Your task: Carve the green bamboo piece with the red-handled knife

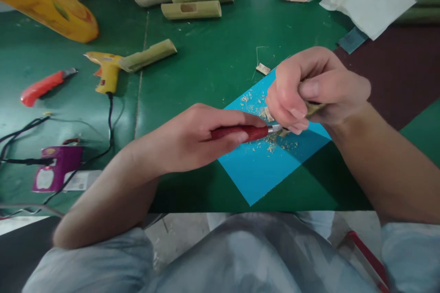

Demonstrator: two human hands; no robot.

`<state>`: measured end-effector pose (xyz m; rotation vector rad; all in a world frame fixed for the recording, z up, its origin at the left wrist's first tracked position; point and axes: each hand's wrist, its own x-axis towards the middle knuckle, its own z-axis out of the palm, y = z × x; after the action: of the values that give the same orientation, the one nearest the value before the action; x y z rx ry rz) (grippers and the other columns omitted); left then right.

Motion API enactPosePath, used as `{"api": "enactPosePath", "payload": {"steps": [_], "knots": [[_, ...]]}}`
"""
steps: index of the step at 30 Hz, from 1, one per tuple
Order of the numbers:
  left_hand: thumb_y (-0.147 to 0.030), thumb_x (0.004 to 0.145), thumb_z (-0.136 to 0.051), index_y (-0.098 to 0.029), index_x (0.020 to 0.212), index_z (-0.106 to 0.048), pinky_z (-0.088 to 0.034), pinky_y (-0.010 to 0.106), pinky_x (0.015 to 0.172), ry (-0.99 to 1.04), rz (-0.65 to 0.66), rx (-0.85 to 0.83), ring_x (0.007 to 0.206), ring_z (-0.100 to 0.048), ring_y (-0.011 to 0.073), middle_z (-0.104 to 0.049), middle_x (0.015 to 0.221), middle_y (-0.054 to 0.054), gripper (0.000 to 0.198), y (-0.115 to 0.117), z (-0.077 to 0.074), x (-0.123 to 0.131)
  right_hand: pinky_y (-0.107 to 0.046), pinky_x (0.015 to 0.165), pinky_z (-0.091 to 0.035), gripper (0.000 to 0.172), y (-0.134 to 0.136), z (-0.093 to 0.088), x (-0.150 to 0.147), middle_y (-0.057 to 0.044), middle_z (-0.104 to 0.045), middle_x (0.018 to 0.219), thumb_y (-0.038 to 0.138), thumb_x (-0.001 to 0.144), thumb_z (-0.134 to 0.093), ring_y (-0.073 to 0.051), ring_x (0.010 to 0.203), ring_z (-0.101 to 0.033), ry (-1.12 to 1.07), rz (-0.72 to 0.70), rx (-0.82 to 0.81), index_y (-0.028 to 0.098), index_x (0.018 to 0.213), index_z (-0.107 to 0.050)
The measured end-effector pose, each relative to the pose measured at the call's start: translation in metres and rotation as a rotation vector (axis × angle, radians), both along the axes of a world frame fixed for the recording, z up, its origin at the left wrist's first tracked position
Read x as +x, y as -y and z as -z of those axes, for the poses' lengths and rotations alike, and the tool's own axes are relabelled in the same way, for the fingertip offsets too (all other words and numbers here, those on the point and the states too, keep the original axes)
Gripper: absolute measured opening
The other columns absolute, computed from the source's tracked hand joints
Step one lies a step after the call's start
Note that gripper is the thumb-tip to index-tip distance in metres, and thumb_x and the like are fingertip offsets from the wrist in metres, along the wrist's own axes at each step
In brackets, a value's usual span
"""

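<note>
My left hand (206, 135) is closed around the red handle of a carving knife (254, 132), its index finger stretched along the top. The short metal blade points right and meets a piece of bamboo (314, 108) under the fingers of my right hand (309, 91). Most of that piece is hidden inside my right fist; only a greenish-tan part shows below the thumb. Beneath both hands lies a blue sheet (252, 183), strewn with pale shavings (273, 149). A small flat chip (263, 69) rests just beyond its upper edge.
Cut bamboo tubes (192, 10) lie along the back. On the left are a yellow glue gun (108, 66), its nozzle left, a bamboo piece (149, 55) touching it, a red utility knife (44, 87), a purple box (58, 167) and cables. A white paper (367, 0) lies back right.
</note>
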<state>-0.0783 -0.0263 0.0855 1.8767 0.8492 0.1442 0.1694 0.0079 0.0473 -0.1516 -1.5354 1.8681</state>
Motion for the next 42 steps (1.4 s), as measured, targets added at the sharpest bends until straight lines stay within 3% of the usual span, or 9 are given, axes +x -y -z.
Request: {"api": "enactPosePath", "payload": {"steps": [4,6,10,15,21,28,30,38,42], "knots": [[-0.029,0.092,-0.071,-0.030,0.137,-0.072,-0.054,0.020,0.072,-0.169,-0.010,0.156,0.084,-0.075,0.0137,-0.083,0.110,-0.005,0.045,0.002,-0.002,0.003,-0.024,0.044,-0.039,0.019,0.001,-0.012,0.007,0.002,-0.062,0.061,0.018,0.095,-0.060,-0.013,0.051,-0.055,-0.034,-0.044,-0.009,0.018,0.076,-0.063],[-0.023,0.093,-0.065,-0.030,0.135,-0.072,-0.054,0.021,0.078,-0.159,-0.021,0.185,0.091,-0.075,0.0143,-0.082,0.114,-0.004,0.043,0.003,0.000,0.004,-0.025,0.045,-0.040,0.022,0.000,-0.015,0.009,0.003,-0.057,0.060,0.013,0.094,-0.053,-0.013,0.052,-0.054,0.117,-0.032,-0.065,0.020,0.074,-0.060],[-0.023,0.092,-0.065,-0.027,0.130,-0.073,-0.056,0.025,0.095,-0.096,-0.013,0.279,0.110,-0.075,0.0195,-0.079,0.127,0.001,0.039,0.006,0.004,0.006,-0.024,0.042,-0.036,0.026,-0.002,-0.017,0.010,0.005,-0.047,0.053,0.024,0.095,-0.055,-0.011,0.045,-0.042,0.070,-0.008,-0.108,0.021,0.069,-0.058],[-0.023,0.097,-0.059,-0.027,0.132,-0.072,-0.055,0.024,0.094,-0.105,0.034,0.381,0.109,-0.075,0.0186,-0.080,0.123,0.003,0.038,0.013,0.006,0.007,-0.023,0.042,-0.033,0.039,0.003,-0.017,0.009,0.004,-0.046,0.052,0.043,0.101,-0.057,-0.011,0.045,-0.043,0.106,-0.033,-0.076,0.021,0.069,-0.058],[-0.032,0.103,-0.059,-0.028,0.135,-0.072,-0.055,0.024,0.086,-0.136,0.081,0.426,0.102,-0.075,0.0180,-0.080,0.118,0.003,0.035,0.013,0.006,0.008,-0.023,0.044,-0.037,0.041,0.001,-0.021,0.012,0.005,-0.045,0.052,0.039,0.103,-0.061,-0.011,0.045,-0.045,0.158,-0.024,-0.001,0.021,0.067,-0.054],[-0.026,0.103,-0.061,-0.029,0.133,-0.073,-0.056,0.024,0.077,0.029,0.122,0.471,0.093,-0.076,0.0156,-0.081,0.115,0.004,0.032,0.016,0.010,0.005,-0.019,0.044,-0.036,0.041,-0.006,-0.017,0.014,0.007,-0.044,0.055,0.037,0.105,-0.058,-0.008,0.048,-0.048,0.089,-0.118,0.019,0.019,0.068,-0.056],[-0.024,0.103,-0.061,-0.029,0.132,-0.073,-0.055,0.024,0.076,0.022,0.112,0.477,0.092,-0.076,0.0155,-0.081,0.114,0.004,0.031,0.018,0.009,0.004,-0.019,0.045,-0.038,0.039,-0.007,-0.016,0.014,0.006,-0.048,0.056,0.036,0.105,-0.057,-0.008,0.049,-0.051,0.089,-0.187,0.023,0.019,0.070,-0.059],[-0.021,0.103,-0.058,-0.029,0.131,-0.073,-0.054,0.022,0.075,-0.039,0.113,0.456,0.089,-0.074,0.0144,-0.080,0.109,0.003,0.032,0.016,0.006,0.006,-0.022,0.048,-0.041,0.038,-0.014,-0.018,0.020,0.004,-0.052,0.056,0.032,0.104,-0.059,-0.010,0.051,-0.053,0.063,-0.222,-0.032,0.016,0.070,-0.062],[-0.023,0.105,-0.056,-0.029,0.132,-0.073,-0.054,0.022,0.079,-0.044,0.112,0.412,0.091,-0.074,0.0148,-0.080,0.109,0.003,0.034,0.015,0.008,0.008,-0.022,0.050,-0.041,0.042,-0.008,-0.023,0.022,0.006,-0.050,0.056,0.026,0.105,-0.057,-0.008,0.050,-0.051,0.117,-0.128,-0.031,0.016,0.065,-0.056]]}}
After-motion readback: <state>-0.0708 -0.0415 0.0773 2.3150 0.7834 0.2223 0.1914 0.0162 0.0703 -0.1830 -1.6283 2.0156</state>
